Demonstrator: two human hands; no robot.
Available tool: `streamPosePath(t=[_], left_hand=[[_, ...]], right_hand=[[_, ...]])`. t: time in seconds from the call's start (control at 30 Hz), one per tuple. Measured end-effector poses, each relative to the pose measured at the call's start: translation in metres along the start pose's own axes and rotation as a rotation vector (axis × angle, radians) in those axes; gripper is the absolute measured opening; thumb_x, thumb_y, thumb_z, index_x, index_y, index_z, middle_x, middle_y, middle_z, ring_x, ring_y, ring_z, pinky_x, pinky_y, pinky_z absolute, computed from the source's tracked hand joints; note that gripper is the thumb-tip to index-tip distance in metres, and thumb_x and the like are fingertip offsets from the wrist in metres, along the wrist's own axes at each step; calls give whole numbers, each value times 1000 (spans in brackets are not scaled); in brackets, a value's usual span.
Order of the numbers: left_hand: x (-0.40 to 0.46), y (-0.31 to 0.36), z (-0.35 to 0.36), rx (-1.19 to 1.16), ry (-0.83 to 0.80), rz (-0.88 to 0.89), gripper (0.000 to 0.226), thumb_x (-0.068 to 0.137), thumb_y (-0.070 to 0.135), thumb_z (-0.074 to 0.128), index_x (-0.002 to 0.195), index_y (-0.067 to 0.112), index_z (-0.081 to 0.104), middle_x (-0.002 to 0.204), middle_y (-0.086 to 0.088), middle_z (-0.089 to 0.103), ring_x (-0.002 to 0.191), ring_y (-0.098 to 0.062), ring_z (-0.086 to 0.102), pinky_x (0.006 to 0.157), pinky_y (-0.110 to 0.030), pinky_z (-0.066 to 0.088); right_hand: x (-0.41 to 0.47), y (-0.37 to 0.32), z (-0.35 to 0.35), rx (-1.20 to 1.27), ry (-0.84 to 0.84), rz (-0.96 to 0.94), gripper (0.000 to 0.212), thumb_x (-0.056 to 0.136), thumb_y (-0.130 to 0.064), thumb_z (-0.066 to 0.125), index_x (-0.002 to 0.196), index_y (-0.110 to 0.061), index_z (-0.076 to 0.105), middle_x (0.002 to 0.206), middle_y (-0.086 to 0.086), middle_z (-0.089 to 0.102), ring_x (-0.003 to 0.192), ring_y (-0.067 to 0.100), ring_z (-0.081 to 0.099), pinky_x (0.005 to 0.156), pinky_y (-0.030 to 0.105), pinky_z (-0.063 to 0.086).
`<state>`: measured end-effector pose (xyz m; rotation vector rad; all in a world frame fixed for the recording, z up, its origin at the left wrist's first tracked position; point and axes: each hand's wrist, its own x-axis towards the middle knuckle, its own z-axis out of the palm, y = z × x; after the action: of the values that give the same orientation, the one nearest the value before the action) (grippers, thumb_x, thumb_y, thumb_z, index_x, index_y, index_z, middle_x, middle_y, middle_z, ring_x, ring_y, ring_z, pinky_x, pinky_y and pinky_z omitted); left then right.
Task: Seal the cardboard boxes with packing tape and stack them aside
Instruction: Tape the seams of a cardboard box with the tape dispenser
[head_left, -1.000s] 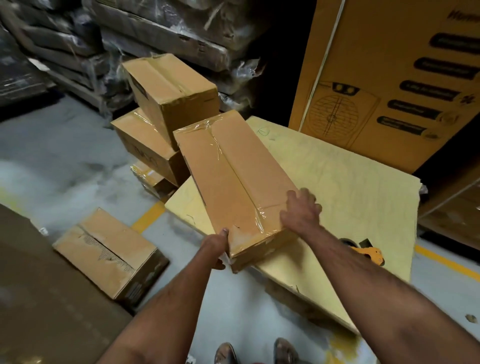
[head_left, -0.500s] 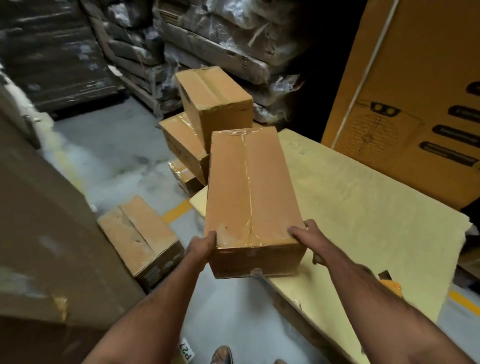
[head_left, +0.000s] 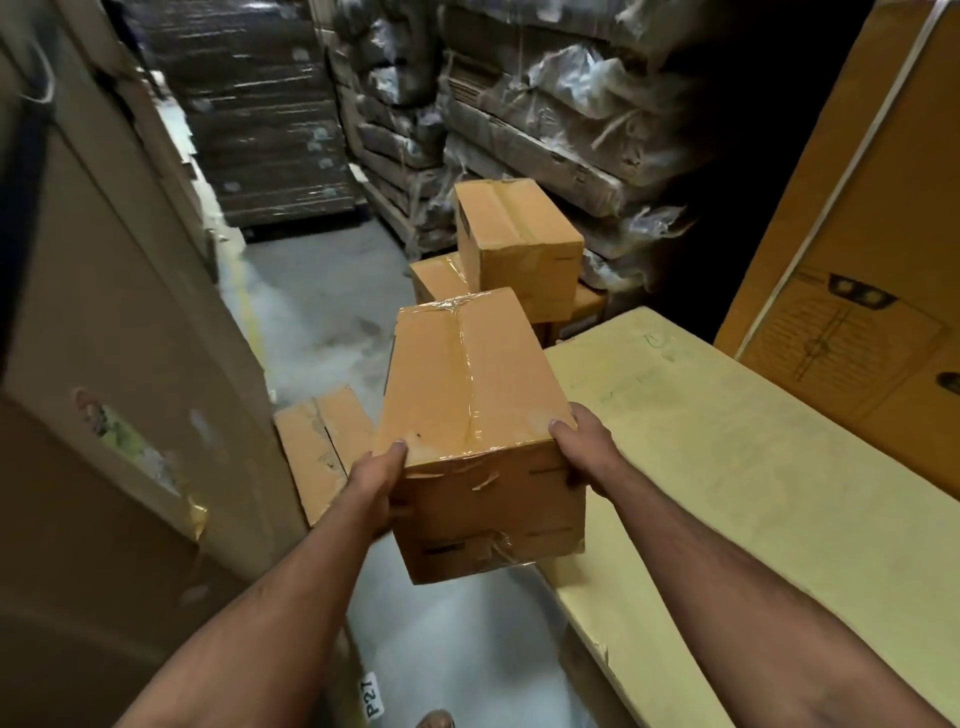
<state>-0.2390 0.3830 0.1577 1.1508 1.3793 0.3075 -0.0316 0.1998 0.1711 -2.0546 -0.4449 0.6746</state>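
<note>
Both hands, left hand (head_left: 375, 486) and right hand (head_left: 586, 448), are clasped on the near end of the long tape-sealed brown cardboard box (head_left: 470, 400), whose long axis is pointed away toward the stacked brown cardboard boxes (head_left: 514, 244) beyond.

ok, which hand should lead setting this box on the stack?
Left, probably. The left hand and right hand both grip the taped box, but the box stack lies ahead, left of the yellow table.

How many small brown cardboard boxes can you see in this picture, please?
5, perhaps more hidden: held box between both hands; top box on the stack, two partly hidden boxes beneath; floor box at left.
</note>
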Motion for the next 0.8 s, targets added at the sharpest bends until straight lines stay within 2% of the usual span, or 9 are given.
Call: streamPosePath(t=[0.1, 0.2, 0.23, 0.33, 0.4, 0.47, 0.63, 0.73, 0.8], left_hand=[[-7, 2, -17, -50, 70, 27, 61, 98, 40, 59, 147, 9, 38, 143, -11, 42, 123, -35, 46, 77, -54, 59], [-5, 9, -34, -140, 120, 48, 56, 99, 38, 58, 144, 9, 42, 136, -8, 45, 119, -35, 48, 74, -53, 58], [-6, 14, -39, -163, 144, 76, 53, 100, 37, 57, 143, 9, 43, 135, -10, 47, 116, -35, 49, 74, -53, 58], [-2, 45, -56, -200, 214, 148, 50, 101, 39, 53, 142, 11, 44, 139, -12, 46, 122, -36, 49, 69, -51, 59], [2, 74, -66, -225, 251, 209, 51, 100, 42, 54, 141, 14, 46, 139, -12, 47, 122, -37, 50, 61, -48, 59], [6, 111, -70, -234, 261, 262, 48, 100, 42, 52, 137, 12, 49, 133, -13, 52, 118, -38, 53, 66, -51, 60], [28, 217, -56, -256, 226, 379, 40, 101, 39, 45, 127, 10, 52, 117, -16, 57, 106, -37, 60, 59, -45, 60], [56, 285, -37, -240, 184, 420, 39, 102, 41, 43, 129, 13, 52, 119, -15, 58, 102, -33, 59, 64, -44, 61], [79, 333, -19, -209, 144, 462, 39, 105, 40, 40, 132, 15, 50, 119, -14, 59, 99, -30, 59, 71, -46, 61]], right_hand=[[4, -20, 10, -46, -30, -88, 40, 99, -28, 45, 139, -24, 49, 128, 4, 59, 102, 25, 57, 63, 37, 58], [9, -51, 21, -80, -52, -181, 39, 99, -24, 45, 137, -23, 51, 130, 5, 60, 109, 26, 58, 85, 43, 56], [12, -64, 25, -82, -65, -210, 38, 98, -23, 44, 135, -23, 52, 128, 5, 61, 107, 26, 59, 85, 43, 57], [27, -108, 31, -82, -106, -276, 38, 96, -23, 42, 134, -24, 50, 122, 3, 61, 98, 26, 60, 69, 43, 60], [40, -141, 30, -84, -119, -315, 44, 96, -25, 43, 140, -22, 46, 129, 4, 58, 104, 30, 59, 69, 44, 60], [58, -175, 24, -72, -110, -355, 47, 96, -24, 43, 143, -21, 44, 132, 6, 56, 109, 32, 57, 71, 44, 59], [111, -263, -8, -35, -51, -451, 42, 97, -20, 43, 139, -22, 47, 125, 8, 58, 90, 28, 59, 67, 47, 58], [154, -306, -30, -9, -6, -464, 39, 94, -22, 42, 131, -23, 51, 116, 8, 59, 85, 29, 58, 53, 53, 58], [187, -329, -45, 18, 30, -478, 33, 94, -19, 41, 124, -20, 53, 107, 6, 58, 87, 28, 57, 54, 60, 58]])
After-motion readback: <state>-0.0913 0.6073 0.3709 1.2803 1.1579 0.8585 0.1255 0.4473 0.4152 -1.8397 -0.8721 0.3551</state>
